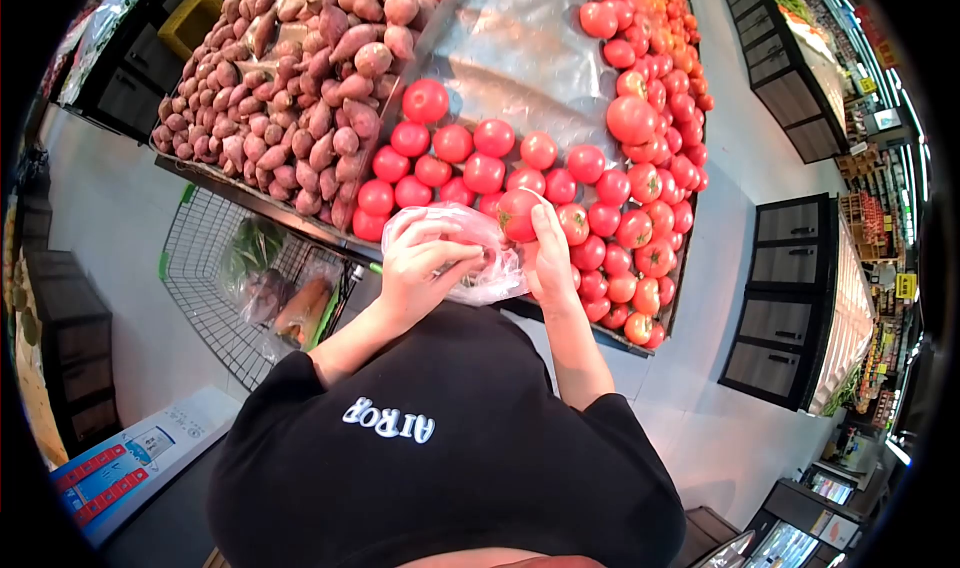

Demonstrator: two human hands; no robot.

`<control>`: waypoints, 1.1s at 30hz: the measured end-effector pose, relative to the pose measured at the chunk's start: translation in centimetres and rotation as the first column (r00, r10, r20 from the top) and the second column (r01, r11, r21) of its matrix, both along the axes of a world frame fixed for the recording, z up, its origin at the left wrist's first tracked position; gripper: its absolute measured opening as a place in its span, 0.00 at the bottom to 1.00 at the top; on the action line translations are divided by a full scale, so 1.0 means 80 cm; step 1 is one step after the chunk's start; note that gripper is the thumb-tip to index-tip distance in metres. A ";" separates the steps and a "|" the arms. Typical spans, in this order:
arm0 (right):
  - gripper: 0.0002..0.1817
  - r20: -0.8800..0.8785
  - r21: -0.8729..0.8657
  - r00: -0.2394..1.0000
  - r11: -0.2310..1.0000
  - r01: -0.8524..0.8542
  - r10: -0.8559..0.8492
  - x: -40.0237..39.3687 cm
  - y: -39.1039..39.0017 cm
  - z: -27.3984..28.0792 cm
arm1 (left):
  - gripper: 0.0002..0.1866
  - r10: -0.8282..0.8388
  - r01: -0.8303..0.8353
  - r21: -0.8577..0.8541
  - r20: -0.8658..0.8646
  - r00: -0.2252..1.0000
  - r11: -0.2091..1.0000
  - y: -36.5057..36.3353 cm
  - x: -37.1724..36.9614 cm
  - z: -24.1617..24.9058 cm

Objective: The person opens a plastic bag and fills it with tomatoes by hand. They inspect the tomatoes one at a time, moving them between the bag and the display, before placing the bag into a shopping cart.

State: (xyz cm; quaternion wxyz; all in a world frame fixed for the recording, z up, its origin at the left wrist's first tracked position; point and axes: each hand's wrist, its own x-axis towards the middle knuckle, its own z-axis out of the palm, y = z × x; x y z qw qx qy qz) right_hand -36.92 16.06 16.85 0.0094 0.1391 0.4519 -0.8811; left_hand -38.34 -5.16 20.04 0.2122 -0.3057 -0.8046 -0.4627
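Both hands are working at the near edge of a produce stand. Left hand (420, 268) is gripping the gathered rim of a clear plastic bag (470, 258), fingers curled over the film and holding the mouth open. Right hand (548, 258) is grasping a red tomato (518, 213), fingers wrapped along its right side, and is holding it just at the bag's opening, touching the plastic. Red shapes are showing through the film inside the bag; how many cannot be told.

Bag and held tomato are sitting directly over the front rim of the tomato bin (520, 58), whose bare lining is showing as crinkled silver-grey sheet toward the back. Loose tomatoes (640, 198) are lying in rows along the bin's near and right sides, piling higher on the right.

Beside this bin, on the left, a heap of sweet potatoes (300, 78) is filling the neighbouring section. Below that, a wire shopping cart (215, 298) is standing on the floor, holding bagged vegetables. A scale with coloured keys (120, 463) is sitting at lower left. Dark display cabinets (790, 298) are standing well apart on the right.
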 end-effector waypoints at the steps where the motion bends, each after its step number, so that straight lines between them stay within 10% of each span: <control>1: 0.24 -0.002 0.019 1.000 1.000 0.002 -0.002 -0.015 0.003 -0.002 | 0.09 -0.026 0.026 0.016 0.019 0.999 1.000 -0.003 -0.002 -0.001; 6: 0.38 -0.257 0.798 0.965 0.575 0.183 0.051 -0.114 0.006 -0.005 | 0.02 -0.106 0.110 -0.031 0.126 0.986 0.993 -0.013 0.000 -0.008; 11: 0.38 -0.424 0.905 0.866 0.122 0.407 0.264 -0.216 -0.007 -0.039 | 0.03 -0.064 0.067 -0.100 0.033 0.997 0.993 -0.015 0.001 -0.011; 33: 0.35 -0.285 0.926 0.816 -0.074 0.369 0.503 -0.264 -0.010 -0.064 | 0.06 -0.117 0.142 -0.174 0.148 0.982 0.974 -0.040 0.016 -0.025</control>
